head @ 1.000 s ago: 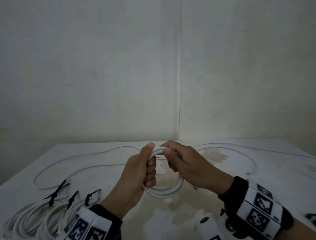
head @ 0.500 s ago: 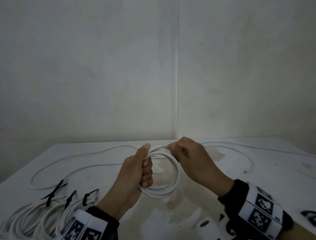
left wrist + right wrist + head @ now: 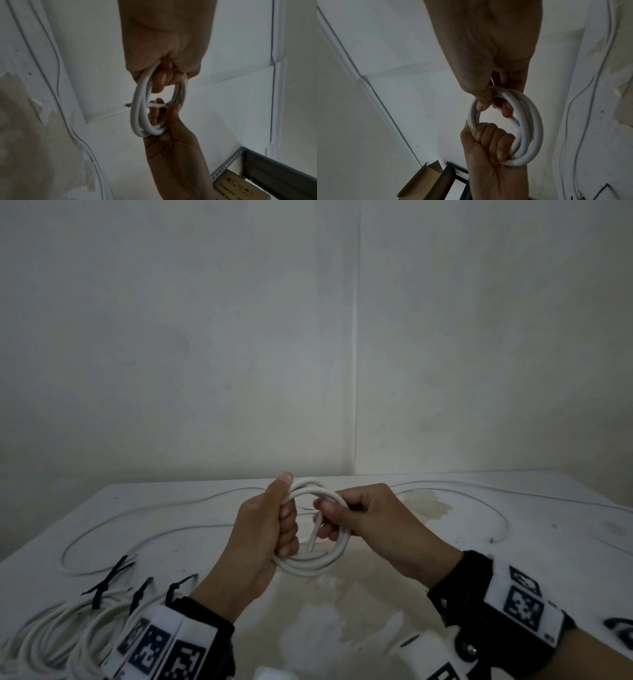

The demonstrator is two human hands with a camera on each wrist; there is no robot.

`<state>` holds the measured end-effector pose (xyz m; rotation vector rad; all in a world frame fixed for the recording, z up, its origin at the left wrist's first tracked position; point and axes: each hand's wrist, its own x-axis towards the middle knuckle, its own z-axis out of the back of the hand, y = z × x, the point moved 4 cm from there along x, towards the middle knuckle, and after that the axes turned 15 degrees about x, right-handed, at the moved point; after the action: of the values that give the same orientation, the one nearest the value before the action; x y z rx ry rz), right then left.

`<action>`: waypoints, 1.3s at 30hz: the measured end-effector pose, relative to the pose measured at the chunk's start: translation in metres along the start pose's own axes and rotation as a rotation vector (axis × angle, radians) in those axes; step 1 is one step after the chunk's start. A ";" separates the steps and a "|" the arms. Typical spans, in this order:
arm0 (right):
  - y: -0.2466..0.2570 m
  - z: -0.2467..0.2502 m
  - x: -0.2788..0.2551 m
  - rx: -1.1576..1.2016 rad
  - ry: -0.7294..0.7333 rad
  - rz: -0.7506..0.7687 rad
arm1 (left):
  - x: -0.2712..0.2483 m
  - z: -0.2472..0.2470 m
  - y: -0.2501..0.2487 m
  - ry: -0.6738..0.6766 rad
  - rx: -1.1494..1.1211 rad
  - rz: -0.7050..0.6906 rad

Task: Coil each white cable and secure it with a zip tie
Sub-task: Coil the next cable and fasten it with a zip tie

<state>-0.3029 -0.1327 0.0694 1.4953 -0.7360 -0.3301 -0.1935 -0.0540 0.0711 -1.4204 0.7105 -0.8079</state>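
Above the table (image 3: 513,542) I hold a small coil of white cable (image 3: 310,566) between both hands. My left hand (image 3: 286,529) grips the coil's left side, fingers wrapped round the strands and thumb on top. My right hand (image 3: 329,518) holds the right side and pinches the cable's free end (image 3: 313,534), which points down inside the loop. The left wrist view shows the coil (image 3: 137,112) hanging from my left hand (image 3: 164,78), with the right hand (image 3: 161,115) pinching the end (image 3: 156,105). In the right wrist view my right hand (image 3: 496,104) is on the coil (image 3: 535,121) opposite the left hand (image 3: 489,142).
Several coiled white cables (image 3: 61,631) bound with black zip ties (image 3: 109,580) lie at the table's near left. Loose white cables (image 3: 137,529) trail across the left and far right (image 3: 496,501) of the stained tabletop. Walls meet in a corner behind. A metal shelf (image 3: 274,175) stands nearby.
My right hand slid from the top of the coil down its right side, bringing the free end round so that it points into the loop. The left hand kept its grip.
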 end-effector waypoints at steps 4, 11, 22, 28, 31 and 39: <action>-0.001 -0.001 0.000 0.070 0.005 -0.031 | -0.001 0.001 0.000 0.002 0.013 -0.012; -0.005 -0.001 -0.002 0.079 0.022 -0.038 | -0.002 0.000 0.004 0.002 0.030 -0.011; -0.017 -0.003 -0.003 0.376 -0.002 -0.060 | -0.001 -0.003 0.002 0.015 0.018 -0.025; -0.024 -0.009 -0.006 0.568 0.028 -0.114 | -0.001 0.002 0.007 -0.020 0.032 -0.031; -0.017 -0.008 -0.006 0.509 0.140 -0.180 | 0.000 0.004 0.007 -0.028 0.052 -0.039; -0.009 -0.002 -0.005 0.422 0.189 -0.198 | 0.001 0.004 0.006 -0.049 0.055 -0.046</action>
<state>-0.3033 -0.1285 0.0595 1.9761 -0.5255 -0.1836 -0.1897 -0.0527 0.0651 -1.4068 0.6154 -0.8195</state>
